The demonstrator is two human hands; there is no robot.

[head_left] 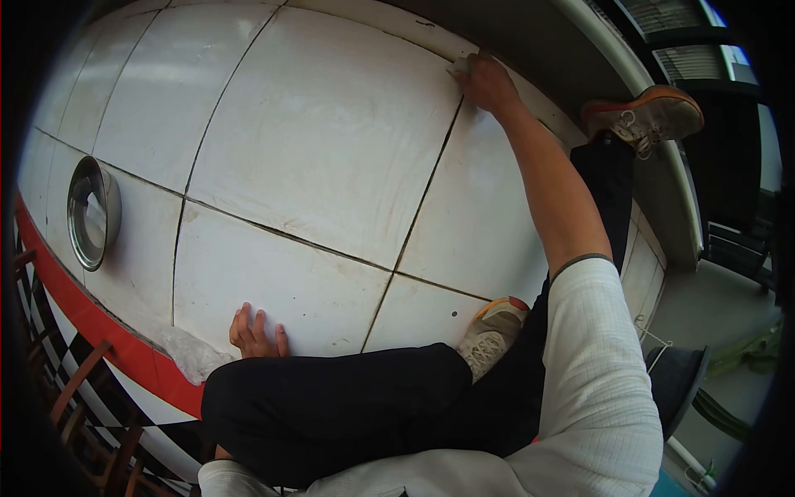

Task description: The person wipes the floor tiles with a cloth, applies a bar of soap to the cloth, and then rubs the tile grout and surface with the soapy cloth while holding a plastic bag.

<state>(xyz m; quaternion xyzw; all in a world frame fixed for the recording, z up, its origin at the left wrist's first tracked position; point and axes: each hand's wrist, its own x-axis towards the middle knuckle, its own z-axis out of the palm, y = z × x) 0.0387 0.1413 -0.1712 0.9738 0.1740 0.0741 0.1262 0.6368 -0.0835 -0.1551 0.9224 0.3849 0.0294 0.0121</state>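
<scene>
Mostly white around you, with red, black and orange accents.
Your glossy white tiled panels (323,132) carry dark seams and brownish smudges, edged by a curved red band (99,327); small whitish pad (458,66), black trousers (331,406), finely gridded white sleeve (596,373), grey orange-soled shoe (493,331).

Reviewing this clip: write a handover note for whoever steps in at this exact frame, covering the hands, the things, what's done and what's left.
Right hand: arm stretched out, grip closed on a small pale pad, held against a dark seam between the white panels.
Left hand: open, fingers flat on a lower panel beside the bent leg, holding nothing.
Nearby: a round metal-rimmed port at the left, with a red band below it.
Done: cannot tell which panels the pad has covered.
Left: brownish smudges show along the seams, so wiping looks unfinished.
</scene>
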